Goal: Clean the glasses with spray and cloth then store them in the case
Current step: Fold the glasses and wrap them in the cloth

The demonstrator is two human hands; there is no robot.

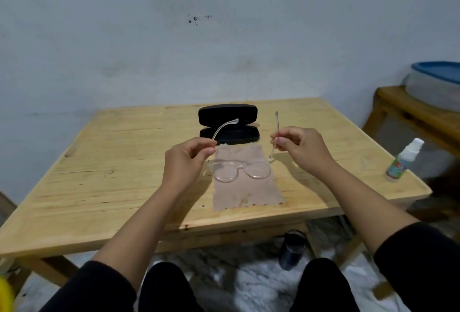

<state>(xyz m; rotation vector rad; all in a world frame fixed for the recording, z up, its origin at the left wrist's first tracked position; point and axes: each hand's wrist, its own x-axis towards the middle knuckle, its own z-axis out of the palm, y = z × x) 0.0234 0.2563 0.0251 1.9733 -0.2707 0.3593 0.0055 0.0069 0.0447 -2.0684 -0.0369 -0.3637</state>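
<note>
Where case (229, 124) gapes: cloth (245, 187) (bottle (403, 159) aside)

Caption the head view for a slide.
Both hands hold clear glasses by the temples over a cloth.

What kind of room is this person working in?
Probably a plain room at home, not a shop: a bare wooden table against a scuffed painted wall, and a lidded plastic tub on a wooden side bench.
</note>
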